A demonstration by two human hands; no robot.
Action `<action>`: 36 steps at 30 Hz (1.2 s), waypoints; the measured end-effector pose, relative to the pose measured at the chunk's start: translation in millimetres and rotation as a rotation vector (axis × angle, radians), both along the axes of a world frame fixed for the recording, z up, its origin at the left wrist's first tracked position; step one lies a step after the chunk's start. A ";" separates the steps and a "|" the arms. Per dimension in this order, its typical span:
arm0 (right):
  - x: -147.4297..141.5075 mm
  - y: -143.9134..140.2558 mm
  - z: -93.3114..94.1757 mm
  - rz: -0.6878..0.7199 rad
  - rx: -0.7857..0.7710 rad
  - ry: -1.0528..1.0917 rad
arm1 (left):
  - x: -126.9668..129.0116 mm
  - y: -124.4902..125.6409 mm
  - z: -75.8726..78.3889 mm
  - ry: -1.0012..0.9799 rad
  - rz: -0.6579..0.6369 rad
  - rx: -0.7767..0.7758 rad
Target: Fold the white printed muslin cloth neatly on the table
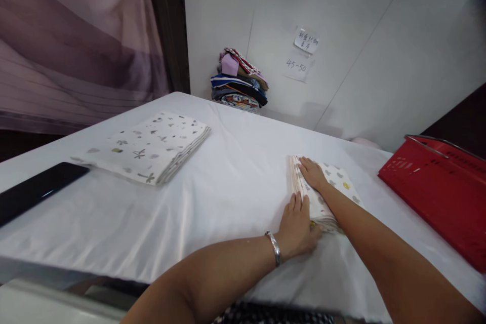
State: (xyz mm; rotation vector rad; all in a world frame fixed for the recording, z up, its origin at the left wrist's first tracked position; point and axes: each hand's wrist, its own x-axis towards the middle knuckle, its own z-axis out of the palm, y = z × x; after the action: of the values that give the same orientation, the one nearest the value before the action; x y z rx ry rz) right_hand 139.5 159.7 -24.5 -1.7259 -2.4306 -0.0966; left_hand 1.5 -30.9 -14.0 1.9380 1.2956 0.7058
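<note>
A small folded cloth (336,176), white with grey and yellow shapes, lies on the white-covered table under both my hands. My right hand (313,173) rests flat on its top, fingers stretched toward the far left edge. At the near left corner is my left hand (297,224), a silver bracelet on its wrist. Its fingers lie along the cloth's left edge and its thumb reaches along the front edge, apart from the fingers. Several layers show along the cloth's sides. A larger folded cloth (163,144) with grey and yellow prints lies further left, apart from my hands.
A red basket (433,187) with a metal handle stands at the right. At the far edge, by the wall, is a pile of folded clothes (240,83). A black flat object (38,190) lies at the left. Paper notes (298,67) hang on the wall.
</note>
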 end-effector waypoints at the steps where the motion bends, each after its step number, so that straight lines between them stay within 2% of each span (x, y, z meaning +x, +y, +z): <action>1: 0.1 -0.1 0.1 0.000 0.003 0.000 | 0.1 0.0 -0.1 0.001 -0.001 -0.003; 14: 0.8 2.2 -0.3 0.032 0.025 -0.010 | 0.1 3.0 -2.6 0.022 0.000 0.016; 22: -2.7 1.2 17.2 -0.051 -0.151 0.146 | -0.3 5.4 -8.1 0.052 0.003 0.096; 27: -12.3 -8.3 10.0 0.016 -0.142 0.153 | 0.7 5.3 -10.8 0.057 0.006 0.114; 36: -16.6 -13.2 8.4 0.010 -0.137 0.124 | 0.0 6.8 -10.5 0.064 0.001 0.096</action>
State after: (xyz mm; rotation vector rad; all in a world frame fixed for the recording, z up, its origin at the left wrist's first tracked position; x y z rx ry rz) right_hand 122.9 146.6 -16.1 -1.7179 -2.4053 0.1776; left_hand 1.5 -24.2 -24.6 2.0521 1.3230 0.7232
